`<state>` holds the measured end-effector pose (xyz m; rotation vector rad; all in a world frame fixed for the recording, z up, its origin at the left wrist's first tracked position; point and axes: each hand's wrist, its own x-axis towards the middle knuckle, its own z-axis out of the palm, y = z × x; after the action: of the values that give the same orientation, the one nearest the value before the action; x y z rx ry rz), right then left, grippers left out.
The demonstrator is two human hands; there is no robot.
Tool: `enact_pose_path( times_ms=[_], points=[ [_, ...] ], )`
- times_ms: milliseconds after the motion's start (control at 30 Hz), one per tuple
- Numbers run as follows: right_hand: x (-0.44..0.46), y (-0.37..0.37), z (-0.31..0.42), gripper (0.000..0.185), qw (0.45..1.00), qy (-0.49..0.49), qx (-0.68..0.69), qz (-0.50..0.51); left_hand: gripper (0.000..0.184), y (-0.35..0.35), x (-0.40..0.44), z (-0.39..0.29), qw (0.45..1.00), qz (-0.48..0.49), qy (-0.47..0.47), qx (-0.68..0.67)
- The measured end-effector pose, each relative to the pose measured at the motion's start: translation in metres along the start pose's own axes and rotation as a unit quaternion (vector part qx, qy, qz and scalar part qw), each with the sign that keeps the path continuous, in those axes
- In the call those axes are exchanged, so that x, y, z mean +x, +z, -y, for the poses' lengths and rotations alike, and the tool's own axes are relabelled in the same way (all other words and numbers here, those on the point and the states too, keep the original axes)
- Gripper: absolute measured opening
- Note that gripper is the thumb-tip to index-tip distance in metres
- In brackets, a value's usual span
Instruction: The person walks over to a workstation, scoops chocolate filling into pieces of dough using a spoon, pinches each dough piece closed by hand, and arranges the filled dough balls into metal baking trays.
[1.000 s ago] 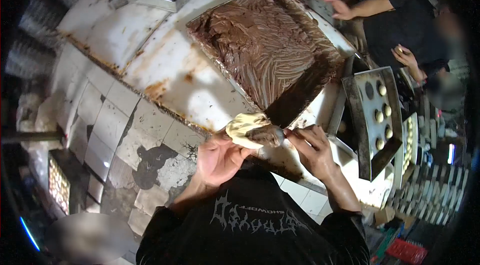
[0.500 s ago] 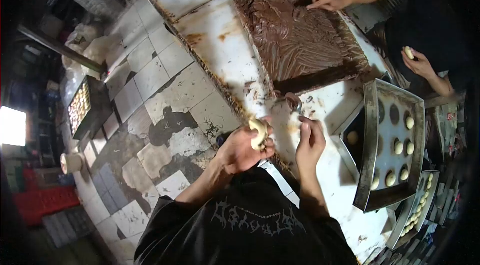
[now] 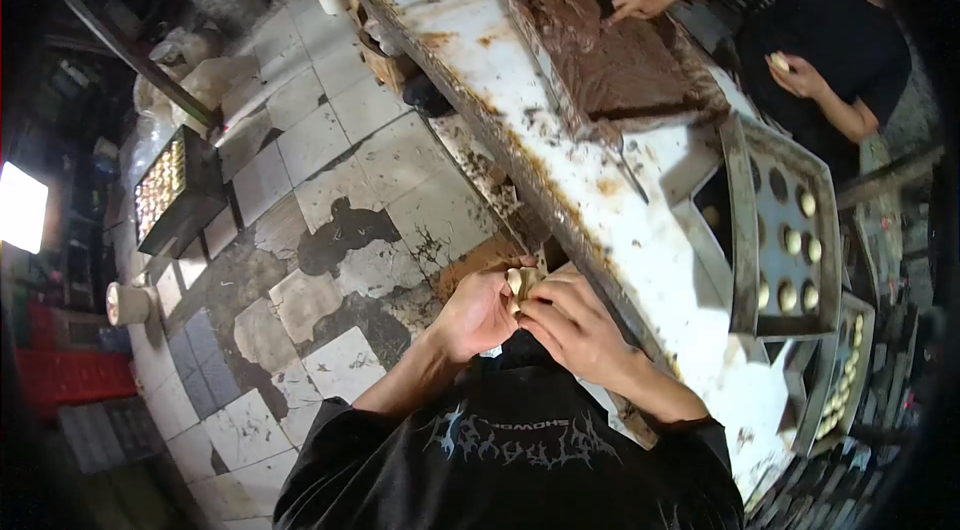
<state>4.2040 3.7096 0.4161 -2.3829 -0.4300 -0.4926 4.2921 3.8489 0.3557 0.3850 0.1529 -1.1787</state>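
A small piece of pale dough (image 3: 516, 282) is held between my two hands in front of my chest. My left hand (image 3: 476, 318) cups it from below and the side, fingers curled round it. The fingers of my right hand (image 3: 580, 328) are bent and pinch its edge. Part of the dough is hidden behind the fingers. A spoon (image 3: 634, 175) lies on the white table (image 3: 590, 192), its head by the near edge of a wide slab of brown, chocolate-like paste (image 3: 625, 65).
Across the table, a co-worker's one hand (image 3: 640, 5) touches the paste; the other hand (image 3: 800, 78) holds dough. On the right, a metal tray (image 3: 742, 260) carries several dough balls, with another tray (image 3: 848, 370) beyond. A dark box (image 3: 190, 195) of small pieces stands on the tiled floor.
My right hand has let go of the spoon, now on the table, and moved left onto the dough. The dough's opening is being pinched by both hands. The view has shifted.
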Motion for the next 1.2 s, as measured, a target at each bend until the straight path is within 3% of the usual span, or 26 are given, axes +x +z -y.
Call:
enact_pose_path(
  times_ms=[67,133,233,267,300,333,367,400,467,533,600,667,733,800,867,933,967,1033,1067,1133,1167,1200],
  points=[
    [-0.023,0.008,0.016,0.029,0.991,-0.031,-0.115,0.053,0.022,-0.008,-0.015,0.016,1.0,-0.004,-0.019,-0.009],
    [-0.039,0.005,0.028,0.026,0.99,-0.009,-0.124,0.073,0.023,-0.016,-0.022,0.035,0.996,0.059,-0.049,-0.033],
    [-0.038,-0.016,0.049,0.02,0.984,0.166,0.016,-0.058,0.025,0.003,-0.037,0.059,0.981,-0.006,0.025,0.193],
    [-0.042,-0.025,0.046,0.02,0.983,0.174,0.01,-0.063,0.025,0.008,-0.039,0.066,0.981,0.0,0.015,0.193],
    [-0.049,-0.035,0.043,0.019,0.968,0.242,0.055,-0.021,0.03,0.014,-0.042,0.071,0.98,0.021,0.037,0.196],
    [-0.057,-0.043,0.041,0.018,0.947,0.304,0.099,0.019,0.035,0.02,-0.041,0.077,0.977,0.044,0.061,0.198],
    [-0.066,-0.044,0.039,0.017,0.928,0.344,0.14,-0.034,0.041,0.017,-0.037,0.085,0.975,0.095,0.062,0.189],
    [-0.073,-0.05,0.039,0.017,0.852,0.457,0.25,-0.049,0.041,0.022,-0.036,0.093,0.975,0.101,0.058,0.19],
    [-0.092,-0.052,0.035,0.02,0.875,0.383,0.277,-0.107,0.043,0.038,-0.035,0.109,0.954,0.064,0.145,0.255],
    [-0.106,-0.061,0.048,0.024,0.974,0.193,0.019,-0.115,0.038,0.044,-0.022,0.124,0.965,0.032,0.14,0.221],
    [-0.136,-0.065,0.05,0.031,0.973,0.184,-0.026,-0.139,0.034,0.045,-0.002,0.143,0.987,0.079,0.061,0.123],
    [-0.173,-0.078,0.032,0.037,0.965,0.097,-0.204,-0.129,0.032,0.057,0.018,0.173,0.989,0.094,0.027,0.112],
    [-0.209,-0.105,0.02,0.037,0.954,0.098,-0.237,-0.157,0.033,0.084,0.036,0.207,0.99,0.049,-0.022,0.134],
    [-0.251,-0.135,0.012,0.027,0.951,0.213,-0.142,-0.175,0.035,0.112,0.056,0.239,0.976,0.062,-0.1,0.185],
    [-0.29,-0.165,0.005,0.024,0.936,0.265,-0.103,-0.206,0.038,0.121,0.082,0.279,0.889,0.099,-0.06,0.444],
    [-0.327,-0.192,-0.002,0.019,0.92,0.314,-0.007,-0.234,0.044,0.137,0.111,0.315,0.848,0.148,-0.123,0.495],
    [-0.353,-0.192,-0.005,0.025,0.886,0.374,0.035,-0.271,0.044,0.141,0.124,0.336,0.834,0.181,-0.11,0.509],
    [-0.387,-0.188,-0.006,0.028,0.875,0.361,-0.013,-0.322,0.047,0.137,0.147,0.38,0.832,0.21,-0.045,0.512],
    [-0.402,-0.18,-0.007,0.031,0.87,0.342,-0.055,-0.351,0.047,0.121,0.158,0.4,0.824,0.213,-0.062,0.521],
    [-0.448,-0.16,-0.027,0.029,0.822,0.388,-0.039,-0.415,0.05,0.096,0.183,0.427,0.595,0.308,0.142,0.728],
    [-0.465,-0.152,-0.043,0.026,0.777,0.433,-0.079,-0.451,0.058,0.094,0.185,0.43,0.446,0.347,0.126,0.815],
    [-0.476,-0.15,-0.054,0.024,0.725,0.479,-0.117,-0.48,0.06,0.081,0.183,0.431,0.374,0.37,0.149,0.837]
  ],
)
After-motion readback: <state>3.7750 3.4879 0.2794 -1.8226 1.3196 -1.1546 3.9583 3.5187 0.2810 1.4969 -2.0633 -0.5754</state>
